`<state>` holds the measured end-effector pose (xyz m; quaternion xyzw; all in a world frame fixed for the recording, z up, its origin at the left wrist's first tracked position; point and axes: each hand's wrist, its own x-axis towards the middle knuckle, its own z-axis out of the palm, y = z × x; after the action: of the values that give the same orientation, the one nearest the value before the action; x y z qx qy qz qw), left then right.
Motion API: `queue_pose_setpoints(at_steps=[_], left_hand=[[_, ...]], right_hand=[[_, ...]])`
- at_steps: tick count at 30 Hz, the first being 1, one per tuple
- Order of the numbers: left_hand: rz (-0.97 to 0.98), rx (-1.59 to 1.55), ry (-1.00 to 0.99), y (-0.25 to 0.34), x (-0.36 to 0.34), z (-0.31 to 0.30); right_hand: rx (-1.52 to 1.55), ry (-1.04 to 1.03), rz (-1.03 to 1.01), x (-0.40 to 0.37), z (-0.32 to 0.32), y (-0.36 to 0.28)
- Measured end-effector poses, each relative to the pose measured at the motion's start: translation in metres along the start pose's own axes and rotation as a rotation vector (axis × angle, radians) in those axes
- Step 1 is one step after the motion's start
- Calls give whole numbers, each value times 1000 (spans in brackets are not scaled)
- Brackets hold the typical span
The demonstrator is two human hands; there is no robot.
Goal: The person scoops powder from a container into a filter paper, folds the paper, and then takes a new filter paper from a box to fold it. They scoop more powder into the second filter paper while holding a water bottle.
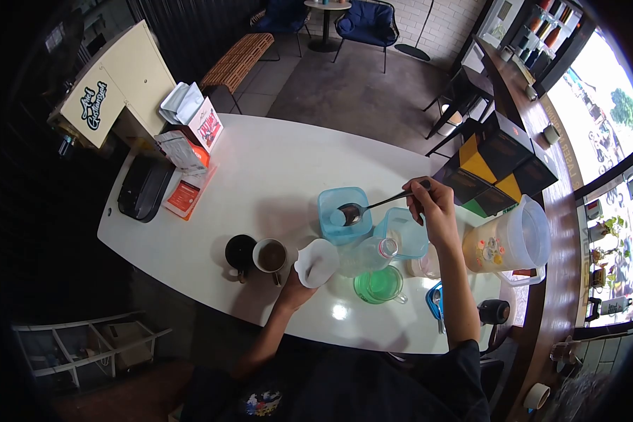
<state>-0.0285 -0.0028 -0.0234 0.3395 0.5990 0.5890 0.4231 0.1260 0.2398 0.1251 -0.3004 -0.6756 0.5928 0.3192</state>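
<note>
My right hand [435,207] is closed around the dark handle of a metal spoon [383,201], whose bowl is inside a light blue plastic container [323,216]. Something pale and rounded lies beside the spoon's bowl. In my left hand [299,294] is a white cup [321,257] with a wavy rim, tilted so that its inside faces me. Just right of the cup, a clear plastic bottle [364,257] stands beside a green glass mug [378,285]. A second blue container [413,243] is below my right hand.
Left of the cup are a dark mug [240,247] and a mug with brown contents [269,256]. A large plastic pitcher [506,235] and black-and-yellow boxes [491,158] stand right. A black device [145,188] and packets [183,153] sit at the white table's [260,158] left end.
</note>
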Motion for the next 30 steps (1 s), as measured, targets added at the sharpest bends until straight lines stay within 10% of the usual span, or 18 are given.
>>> queue_pose_setpoints(at_steps=[30], left_hand=[[201, 87, -114, 48, -7, -4]], right_hand=[[-50, -245, 33, -53, 39, -89]])
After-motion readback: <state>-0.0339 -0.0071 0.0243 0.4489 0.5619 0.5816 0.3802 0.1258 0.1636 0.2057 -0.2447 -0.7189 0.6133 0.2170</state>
